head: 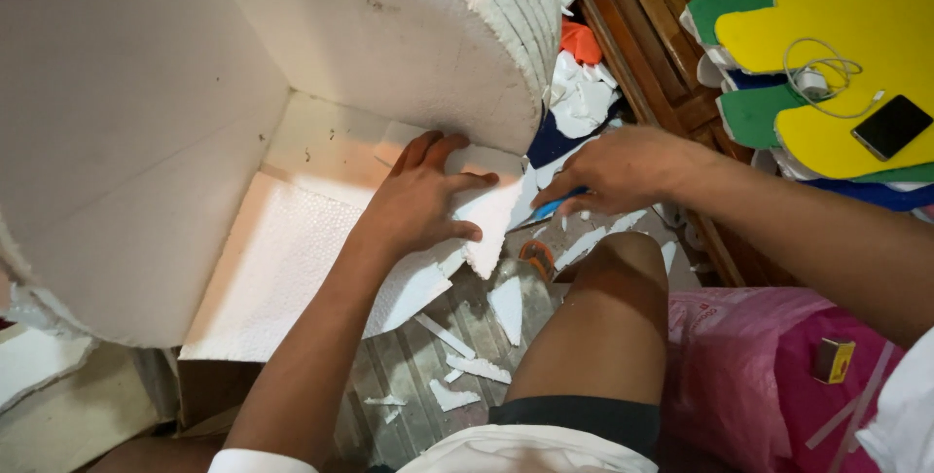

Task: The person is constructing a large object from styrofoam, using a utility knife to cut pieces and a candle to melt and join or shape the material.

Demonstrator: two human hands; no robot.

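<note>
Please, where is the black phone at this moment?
In the head view, the black phone lies at the far right, on the yellow foam hand cutout, beside the coiled white cable, beyond the right hand.
</note>
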